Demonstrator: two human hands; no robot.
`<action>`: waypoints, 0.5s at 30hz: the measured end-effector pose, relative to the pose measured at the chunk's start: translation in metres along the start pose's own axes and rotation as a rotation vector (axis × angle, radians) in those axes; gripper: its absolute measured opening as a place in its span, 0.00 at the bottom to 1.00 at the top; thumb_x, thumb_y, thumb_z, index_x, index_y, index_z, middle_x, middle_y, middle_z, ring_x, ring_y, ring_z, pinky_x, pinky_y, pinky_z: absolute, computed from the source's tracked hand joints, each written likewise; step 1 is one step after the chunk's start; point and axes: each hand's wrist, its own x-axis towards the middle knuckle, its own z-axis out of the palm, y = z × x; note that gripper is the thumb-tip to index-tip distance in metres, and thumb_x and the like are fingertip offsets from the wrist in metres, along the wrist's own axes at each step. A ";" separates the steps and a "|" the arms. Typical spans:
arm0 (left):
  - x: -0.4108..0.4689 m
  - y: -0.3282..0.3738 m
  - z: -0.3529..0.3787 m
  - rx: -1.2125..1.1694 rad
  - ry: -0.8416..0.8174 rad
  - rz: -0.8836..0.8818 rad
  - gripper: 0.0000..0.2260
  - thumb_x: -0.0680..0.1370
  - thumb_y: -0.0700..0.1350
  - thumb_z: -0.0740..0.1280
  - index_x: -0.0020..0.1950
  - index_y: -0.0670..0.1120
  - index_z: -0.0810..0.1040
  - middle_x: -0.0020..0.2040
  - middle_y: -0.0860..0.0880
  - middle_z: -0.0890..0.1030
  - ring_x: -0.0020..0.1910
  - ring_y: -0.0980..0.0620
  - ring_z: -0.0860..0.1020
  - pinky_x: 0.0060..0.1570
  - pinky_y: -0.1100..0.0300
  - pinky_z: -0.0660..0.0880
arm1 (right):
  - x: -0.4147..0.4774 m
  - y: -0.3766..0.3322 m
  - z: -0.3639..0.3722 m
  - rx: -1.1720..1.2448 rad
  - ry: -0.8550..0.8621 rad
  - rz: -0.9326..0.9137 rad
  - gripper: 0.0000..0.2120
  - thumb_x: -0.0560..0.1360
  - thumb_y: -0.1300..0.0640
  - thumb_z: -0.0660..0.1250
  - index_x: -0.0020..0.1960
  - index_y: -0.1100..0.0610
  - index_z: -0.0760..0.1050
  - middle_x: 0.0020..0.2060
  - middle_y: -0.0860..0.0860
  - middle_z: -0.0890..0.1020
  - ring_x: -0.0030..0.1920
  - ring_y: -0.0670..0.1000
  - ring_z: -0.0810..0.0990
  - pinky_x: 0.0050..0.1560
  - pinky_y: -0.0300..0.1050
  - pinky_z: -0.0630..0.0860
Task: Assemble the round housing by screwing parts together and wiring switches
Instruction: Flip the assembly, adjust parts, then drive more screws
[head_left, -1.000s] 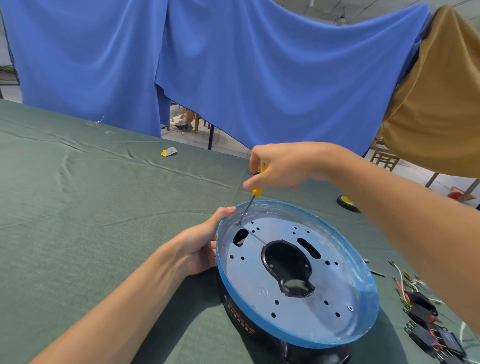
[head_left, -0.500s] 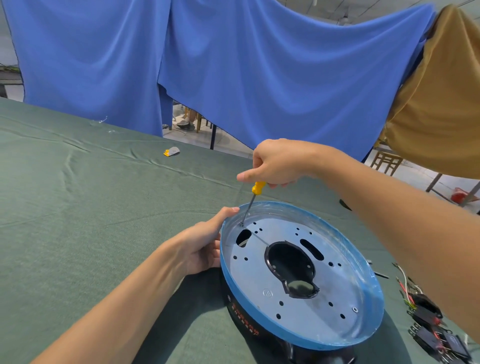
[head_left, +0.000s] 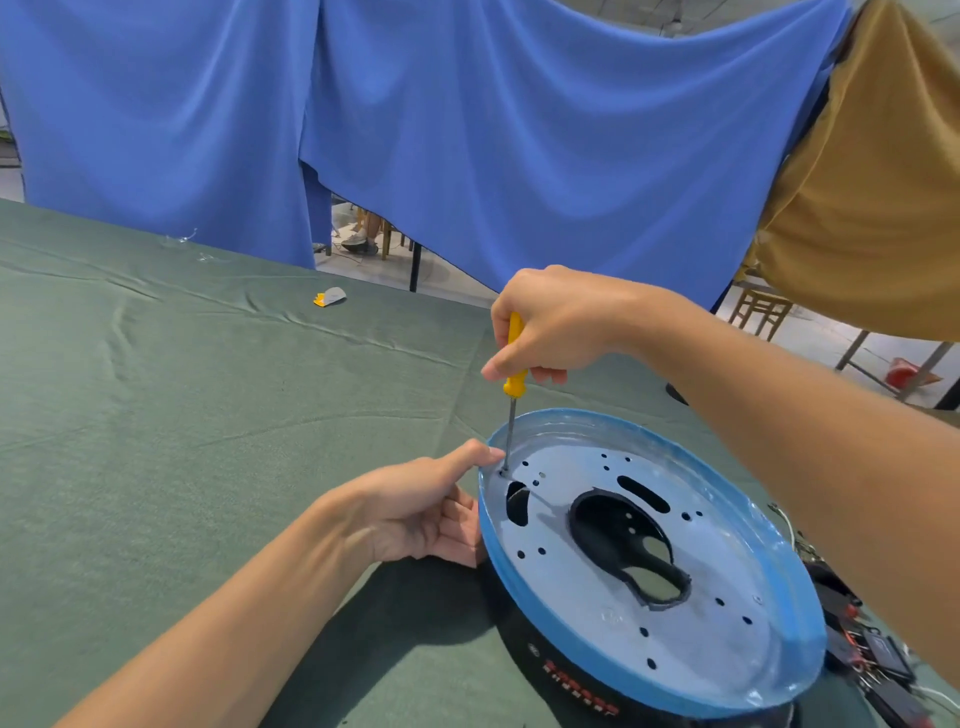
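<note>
**Screwdriver set at the housing's far-left rim**

Nearest the camera, the round housing (head_left: 727, 582) lay on the green-clothed table (head_left: 208, 441), toward the right. Its pale perforated plate faced up inside a blue rim, over a black base with red lettering. Just to its right sat a cluster of black switches (head_left: 878, 649) with red and white leads, partly cut off by the forearm.

The left hand (head_left: 421, 512) gripped the housing's left edge. Its thumb lay along the top of the rim and its fingers were curled beneath.

Beside that thumb, the tip of the screwdriver (head_left: 515, 384) stood nearly upright in a hole in the plate. A screw may have been there, though it was too small to tell. The right hand (head_left: 556, 322) was closed around the yellow handle from above.

Farther back, a small yellow and grey object (head_left: 330, 297) lay on the cloth. Behind the table hung a blue curtain (head_left: 519, 130) and an ochre cloth (head_left: 883, 182).
</note>
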 end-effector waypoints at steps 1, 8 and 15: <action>0.000 -0.001 0.002 -0.023 0.009 0.008 0.32 0.57 0.56 0.77 0.51 0.35 0.77 0.45 0.37 0.75 0.40 0.42 0.77 0.38 0.52 0.82 | -0.001 0.002 0.002 0.000 0.023 0.021 0.14 0.72 0.45 0.70 0.40 0.56 0.79 0.25 0.48 0.82 0.24 0.44 0.77 0.26 0.35 0.69; 0.004 -0.004 0.004 -0.137 0.081 0.048 0.19 0.69 0.52 0.76 0.40 0.35 0.78 0.33 0.40 0.77 0.27 0.46 0.77 0.30 0.56 0.80 | -0.008 0.015 0.012 0.080 0.073 0.133 0.24 0.76 0.39 0.64 0.40 0.61 0.78 0.23 0.48 0.81 0.20 0.44 0.76 0.23 0.34 0.68; 0.004 -0.002 0.004 -0.152 0.090 0.093 0.31 0.56 0.55 0.79 0.47 0.34 0.78 0.39 0.38 0.81 0.32 0.44 0.81 0.33 0.55 0.81 | -0.021 0.014 0.001 0.078 0.028 -0.045 0.04 0.74 0.51 0.69 0.43 0.51 0.77 0.31 0.46 0.84 0.31 0.41 0.81 0.32 0.37 0.73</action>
